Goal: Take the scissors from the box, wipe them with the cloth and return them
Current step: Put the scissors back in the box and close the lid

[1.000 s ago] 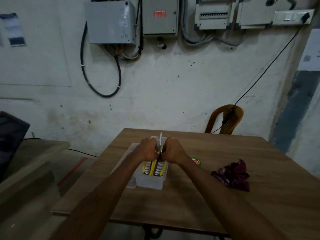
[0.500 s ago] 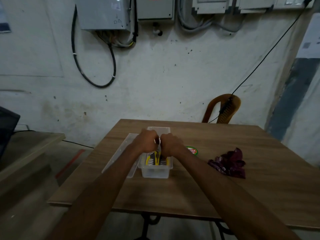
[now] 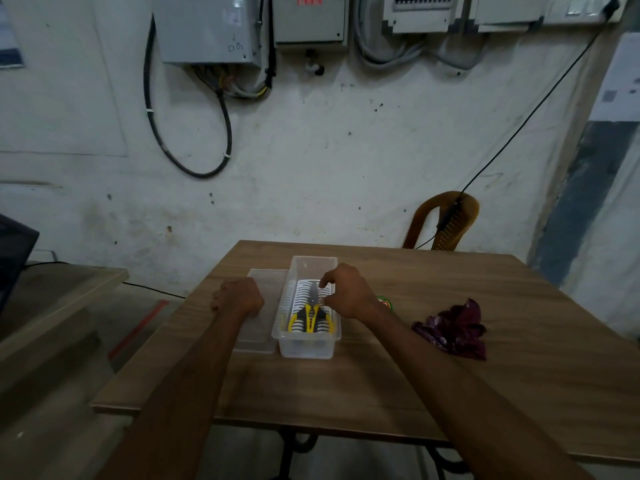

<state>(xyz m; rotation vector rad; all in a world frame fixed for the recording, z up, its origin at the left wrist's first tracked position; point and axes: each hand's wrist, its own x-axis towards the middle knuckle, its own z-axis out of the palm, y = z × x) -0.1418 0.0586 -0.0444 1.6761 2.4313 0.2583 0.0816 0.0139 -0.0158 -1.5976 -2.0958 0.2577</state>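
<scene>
- Wooden table (image 3: 398, 375) stood against a stained white wall hung with electrical boxes; clear plastic box (image 3: 306, 348) taken as the landmark.
- Scissors (image 3: 310, 315), yellow-and-black handled, lay inside the box on its slotted white insert, blades pointing to the far end.
- Lid (image 3: 258, 337) lay flat just left of the box.
- Left hand (image 3: 239, 297) rested on the lid, fingers loosely curled, holding nothing.
- Right hand (image 3: 346, 291) hovered over the box's right rim, fingers half bent and empty; contact with the scissors could not be told.
- Maroon cloth (image 3: 453, 330) lay crumpled well right of the box.
- Judgement: return step done or nearly so; next, refit the lid if wanted.
</scene>
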